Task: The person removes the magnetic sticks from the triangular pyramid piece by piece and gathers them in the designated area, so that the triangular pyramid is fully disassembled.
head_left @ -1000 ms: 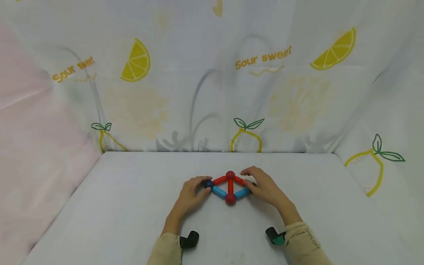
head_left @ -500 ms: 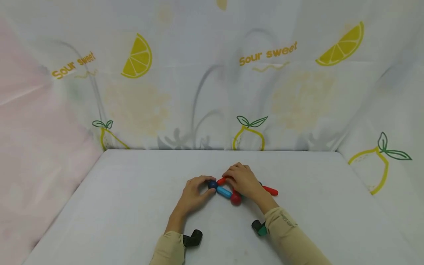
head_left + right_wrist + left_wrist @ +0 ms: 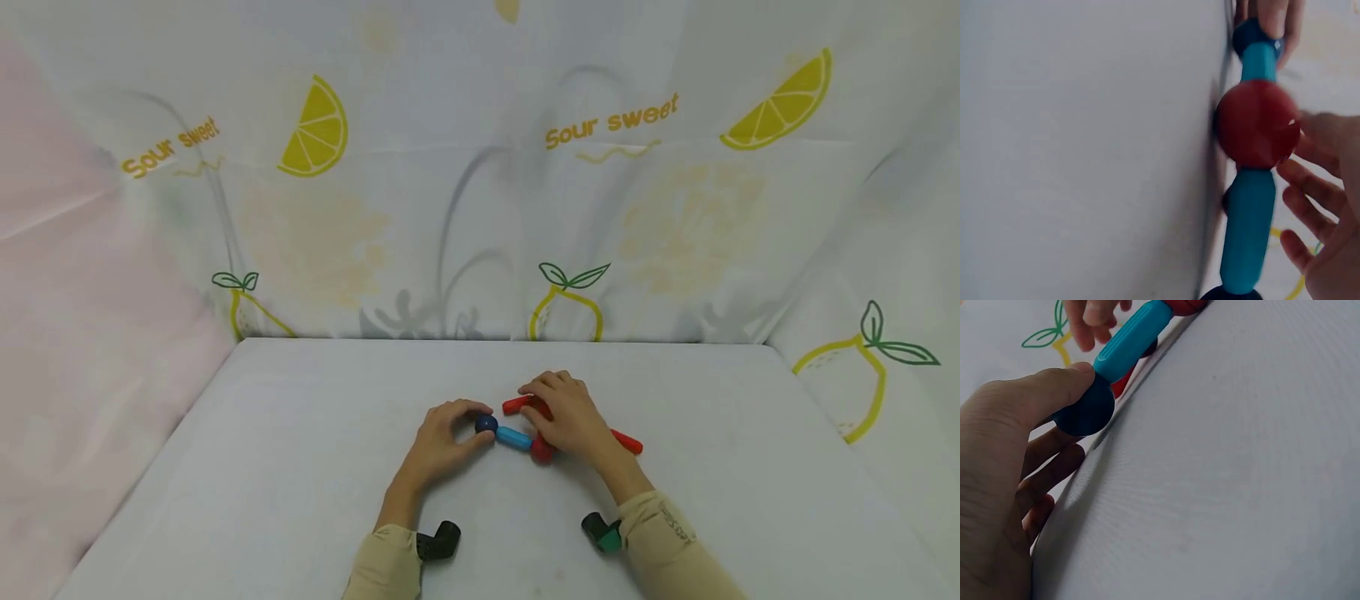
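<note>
My left hand (image 3: pixel 442 446) pinches a dark blue ball (image 3: pixel 486 424) between thumb and fingers. From this ball a light blue rod (image 3: pixel 514 438) runs to a near red ball (image 3: pixel 542 451). My right hand (image 3: pixel 573 421) reaches over the middle of the ball-and-rod figure and grips a far red ball (image 3: pixel 542 407), partly covered by its fingers. A red rod (image 3: pixel 516 405) points left from that hand, its end apart from the dark blue ball. Another red rod (image 3: pixel 627 442) sticks out right. In the right wrist view, a second light blue rod (image 3: pixel 1249 231) leads to another dark ball (image 3: pixel 1232 294).
The figure lies on a white table (image 3: pixel 300 467) whose far edge meets a printed lemon curtain (image 3: pixel 420 208). A black device (image 3: pixel 439 542) sits at the left wrist and a black-and-green one (image 3: pixel 602 533) at the right.
My right hand moved left from the right-hand ball onto the far red ball, then slightly back right. The left red rod came off the dark blue ball; the right red rod swung outward.
</note>
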### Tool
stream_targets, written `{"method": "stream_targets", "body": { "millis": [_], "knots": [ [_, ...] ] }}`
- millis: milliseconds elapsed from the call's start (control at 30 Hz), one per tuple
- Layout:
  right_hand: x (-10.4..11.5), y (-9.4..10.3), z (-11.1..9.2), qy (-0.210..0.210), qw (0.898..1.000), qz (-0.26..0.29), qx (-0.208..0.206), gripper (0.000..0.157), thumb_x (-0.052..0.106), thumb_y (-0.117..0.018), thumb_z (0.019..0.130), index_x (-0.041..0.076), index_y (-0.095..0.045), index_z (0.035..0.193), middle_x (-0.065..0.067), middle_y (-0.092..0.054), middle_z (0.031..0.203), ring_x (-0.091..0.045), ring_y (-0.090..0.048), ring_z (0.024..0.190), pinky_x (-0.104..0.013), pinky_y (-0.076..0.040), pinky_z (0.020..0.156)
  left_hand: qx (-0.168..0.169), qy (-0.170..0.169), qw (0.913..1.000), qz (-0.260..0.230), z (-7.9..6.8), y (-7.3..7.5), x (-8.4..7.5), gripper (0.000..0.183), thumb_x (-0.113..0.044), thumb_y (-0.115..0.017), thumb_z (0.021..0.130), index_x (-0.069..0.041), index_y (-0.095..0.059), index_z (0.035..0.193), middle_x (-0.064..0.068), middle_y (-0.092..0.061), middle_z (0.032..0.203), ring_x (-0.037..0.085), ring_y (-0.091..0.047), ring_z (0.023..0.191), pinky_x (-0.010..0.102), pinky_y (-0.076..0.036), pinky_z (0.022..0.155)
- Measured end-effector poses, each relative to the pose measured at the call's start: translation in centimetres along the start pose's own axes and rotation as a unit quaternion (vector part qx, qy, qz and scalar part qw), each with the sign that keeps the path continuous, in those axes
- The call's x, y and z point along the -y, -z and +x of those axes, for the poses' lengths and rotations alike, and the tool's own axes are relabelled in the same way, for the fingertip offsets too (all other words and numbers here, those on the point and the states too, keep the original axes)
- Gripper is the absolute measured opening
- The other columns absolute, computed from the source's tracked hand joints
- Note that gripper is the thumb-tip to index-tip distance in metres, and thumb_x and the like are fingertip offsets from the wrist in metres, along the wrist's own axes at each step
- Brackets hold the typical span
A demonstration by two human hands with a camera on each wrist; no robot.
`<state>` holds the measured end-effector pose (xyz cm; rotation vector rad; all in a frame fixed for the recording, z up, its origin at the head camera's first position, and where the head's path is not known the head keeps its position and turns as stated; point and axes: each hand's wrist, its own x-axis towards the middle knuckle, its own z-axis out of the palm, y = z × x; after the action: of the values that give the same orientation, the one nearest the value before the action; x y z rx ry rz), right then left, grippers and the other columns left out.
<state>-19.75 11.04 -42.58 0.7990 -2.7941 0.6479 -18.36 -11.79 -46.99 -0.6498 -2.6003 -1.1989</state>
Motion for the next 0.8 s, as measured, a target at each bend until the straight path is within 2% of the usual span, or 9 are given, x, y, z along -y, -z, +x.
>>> {"method": "stream_targets", "body": {
  "millis": [133, 233, 400, 467, 500, 667, 800],
  "knots": [
    [0.8, 0.2, -1.6, 0.040, 0.998, 0.005, 0.047, 0.023, 0.027, -0.069, 0.086, 0.017, -0.067, 0.106, 0.006, -0.062, 0.090, -0.010, -0.048, 0.088, -0.030, -0.043, 0.077, 0.001, -0.006, 1.0000, 0.002, 0.2, -0.1, 0.2, 0.028, -0.032, -0.073, 0.082, -0.023, -0.068, 0.107, -0.008, -0.069, 0.107, 0.012, -0.060, 0.105, 0.044, -0.040, 0.098],
    [1.2, 0.2, -2.3, 0.034, 0.997, 0.011, 0.075, 0.022, 0.026, -0.071, 0.084, 0.018, -0.067, 0.104, 0.010, -0.061, 0.087, -0.007, -0.043, 0.086, -0.024, -0.042, 0.072, -0.001, -0.011, 0.9999, -0.004, 0.2, -0.3, 0.4, 0.028, -0.032, -0.071, 0.084, -0.022, -0.066, 0.110, -0.006, -0.068, 0.107, 0.012, -0.060, 0.104, 0.041, -0.043, 0.097],
    [1.0, 0.5, -2.8, -0.007, 0.997, 0.025, 0.069, 0.020, 0.023, -0.071, 0.084, 0.019, -0.067, 0.103, 0.011, -0.060, 0.088, -0.007, -0.042, 0.085, -0.022, -0.042, 0.070, -0.046, 0.064, 0.9952, -0.058, 1.0, -0.3, 0.5, 0.031, -0.030, -0.066, 0.088, -0.020, -0.063, 0.118, -0.004, -0.066, 0.107, 0.011, -0.059, 0.098, 0.035, -0.048, 0.090],
    [0.8, 0.6, -3.0, -0.013, 0.997, 0.027, 0.065, 0.021, 0.024, -0.071, 0.084, 0.020, -0.067, 0.104, 0.012, -0.060, 0.090, -0.005, -0.043, 0.086, -0.021, -0.043, 0.072, -0.058, 0.100, 0.9914, -0.062, 1.8, -0.2, 0.5, 0.032, -0.030, -0.066, 0.089, -0.021, -0.062, 0.119, -0.004, -0.065, 0.108, 0.011, -0.058, 0.099, 0.035, -0.049, 0.090],
    [0.7, 0.7, -3.1, -0.011, 0.998, 0.030, 0.061, 0.021, 0.024, -0.071, 0.084, 0.020, -0.067, 0.104, 0.011, -0.060, 0.092, -0.005, -0.045, 0.086, -0.022, -0.044, 0.073, -0.059, 0.105, 0.9909, -0.059, 2.4, -0.1, 0.4, 0.032, -0.028, -0.066, 0.089, -0.020, -0.062, 0.120, -0.002, -0.066, 0.109, 0.013, -0.059, 0.099, 0.036, -0.049, 0.090],
    [0.4, 1.5, -3.3, -0.012, 0.997, 0.057, 0.048, 0.022, 0.025, -0.072, 0.083, 0.019, -0.065, 0.103, 0.005, -0.056, 0.092, -0.008, -0.048, 0.088, -0.023, -0.047, 0.074, -0.058, 0.105, 0.9921, -0.038, 6.0, 0.1, 0.3, 0.034, -0.022, -0.067, 0.088, -0.015, -0.061, 0.121, 0.005, -0.065, 0.113, 0.021, -0.058, 0.107, 0.044, -0.045, 0.096],
    [0.1, 2.5, -3.8, -0.041, 0.993, 0.080, 0.077, 0.026, 0.028, -0.073, 0.083, 0.017, -0.063, 0.104, 0.004, -0.052, 0.090, -0.012, -0.049, 0.088, -0.026, -0.046, 0.073, -0.036, 0.109, 0.9931, -0.023, 8.4, -0.3, 0.3, 0.034, -0.022, -0.067, 0.088, -0.016, -0.061, 0.121, 0.005, -0.065, 0.116, 0.023, -0.058, 0.111, 0.047, -0.042, 0.100]
  ]
}}
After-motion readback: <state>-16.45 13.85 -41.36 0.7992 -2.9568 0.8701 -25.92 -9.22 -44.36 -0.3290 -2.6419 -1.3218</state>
